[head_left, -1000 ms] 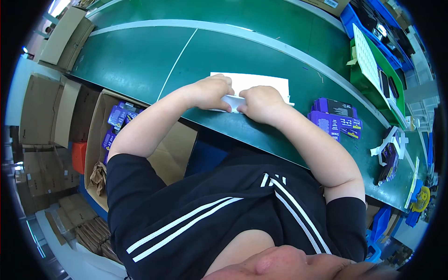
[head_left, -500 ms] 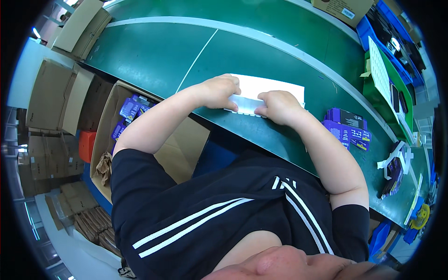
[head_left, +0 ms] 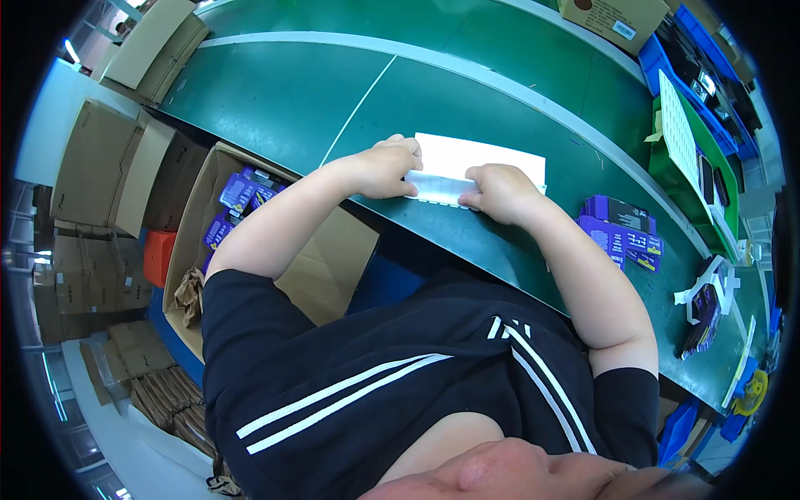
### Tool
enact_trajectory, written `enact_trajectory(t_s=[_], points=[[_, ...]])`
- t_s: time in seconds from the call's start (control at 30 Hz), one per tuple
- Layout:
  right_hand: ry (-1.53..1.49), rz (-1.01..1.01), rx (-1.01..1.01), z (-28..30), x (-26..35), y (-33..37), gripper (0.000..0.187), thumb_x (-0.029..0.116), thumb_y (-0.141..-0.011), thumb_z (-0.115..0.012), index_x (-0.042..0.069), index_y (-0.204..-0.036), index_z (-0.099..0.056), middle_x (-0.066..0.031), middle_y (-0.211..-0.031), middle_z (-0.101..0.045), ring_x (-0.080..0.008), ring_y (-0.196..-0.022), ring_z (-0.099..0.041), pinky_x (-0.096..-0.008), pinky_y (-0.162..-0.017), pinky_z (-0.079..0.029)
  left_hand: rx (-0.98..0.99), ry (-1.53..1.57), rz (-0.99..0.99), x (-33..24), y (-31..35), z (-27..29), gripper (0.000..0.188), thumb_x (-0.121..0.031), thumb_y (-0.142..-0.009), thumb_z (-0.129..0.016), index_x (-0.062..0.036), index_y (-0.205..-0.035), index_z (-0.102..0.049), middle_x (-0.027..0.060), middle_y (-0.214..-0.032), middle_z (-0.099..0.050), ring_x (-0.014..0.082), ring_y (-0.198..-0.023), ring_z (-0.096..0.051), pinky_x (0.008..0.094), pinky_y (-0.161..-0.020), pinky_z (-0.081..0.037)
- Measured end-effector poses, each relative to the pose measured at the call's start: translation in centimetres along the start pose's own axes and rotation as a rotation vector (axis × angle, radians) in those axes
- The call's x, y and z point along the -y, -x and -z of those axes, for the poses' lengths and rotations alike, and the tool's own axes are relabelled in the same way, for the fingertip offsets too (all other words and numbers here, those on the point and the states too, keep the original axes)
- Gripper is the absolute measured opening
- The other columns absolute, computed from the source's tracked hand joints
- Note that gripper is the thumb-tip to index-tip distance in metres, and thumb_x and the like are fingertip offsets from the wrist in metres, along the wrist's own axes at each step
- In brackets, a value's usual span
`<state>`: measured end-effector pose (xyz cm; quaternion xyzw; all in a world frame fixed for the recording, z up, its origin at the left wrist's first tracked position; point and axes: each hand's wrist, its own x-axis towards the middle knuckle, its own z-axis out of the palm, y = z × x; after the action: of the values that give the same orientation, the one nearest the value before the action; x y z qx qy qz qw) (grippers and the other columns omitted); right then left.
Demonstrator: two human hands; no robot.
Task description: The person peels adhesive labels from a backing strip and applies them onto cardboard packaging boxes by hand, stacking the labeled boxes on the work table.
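A flat white cardboard piece (head_left: 483, 157) lies on the green table near its front edge. Its near part is bent up into a narrow fold with small tabs along the near edge. At the left end of that fold, my left hand (head_left: 387, 169) grips the card, thumb on the near side and fingers behind. My right hand (head_left: 500, 192) pinches the fold toward its right end, thumb low and fingers curled over the top. Parts of the card under both hands are hidden.
Purple and black small boxes (head_left: 618, 232) are stacked right of my right hand. An open carton (head_left: 333, 258) with purple boxes stands below the table's edge at left. A green bin (head_left: 679, 171) and blue trays (head_left: 658, 54) line the far right.
My left hand has shifted slightly left along the card's end. My right hand stays nearly in place on the fold. The view has tilted a little.
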<state>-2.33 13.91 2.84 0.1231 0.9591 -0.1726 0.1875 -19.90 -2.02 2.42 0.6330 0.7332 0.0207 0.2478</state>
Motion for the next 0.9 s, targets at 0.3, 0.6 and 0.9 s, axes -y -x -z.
enact_trajectory(t_s=[0.3,0.6,0.9], points=[[-0.126,-0.009,-0.007,0.5,-0.6,0.2,0.028,0.026,-0.093,-0.066,0.004,-0.109,-0.069,-0.0145,-0.099,-0.071,-0.0291,-0.091,-0.068,-0.0386,-0.087,-0.052,-0.100,0.048,0.036,0.0,0.4,-0.7,0.024,-0.015,-0.084,-0.073,-0.0007,-0.099,-0.063,0.0122,-0.118,-0.059,0.0291,-0.111,-0.053,0.0369,-0.099,-0.045],[-1.027,0.293,-0.208,4.9,-0.7,7.2,0.029,0.019,-0.092,-0.066,0.002,-0.115,-0.062,-0.0166,-0.103,-0.067,-0.0207,-0.089,-0.066,-0.0307,-0.078,-0.052,-0.806,0.350,-0.385,-5.1,7.4,1.8,0.050,-0.006,-0.072,-0.078,-0.0053,-0.121,-0.064,0.0115,-0.114,-0.062,0.0239,-0.087,-0.058,0.0357,-0.081,-0.048],[-0.740,-0.066,0.449,5.0,-6.7,10.0,0.028,0.023,-0.099,-0.057,-0.002,-0.112,-0.062,-0.0197,-0.089,-0.069,-0.0260,-0.079,-0.070,-0.0398,-0.070,-0.058,-1.071,0.406,-0.270,-4.1,16.0,3.5,0.014,-0.003,-0.075,-0.073,-0.0070,-0.088,-0.073,0.0167,-0.131,-0.055,0.0279,-0.114,-0.052,0.0399,-0.101,-0.038]])
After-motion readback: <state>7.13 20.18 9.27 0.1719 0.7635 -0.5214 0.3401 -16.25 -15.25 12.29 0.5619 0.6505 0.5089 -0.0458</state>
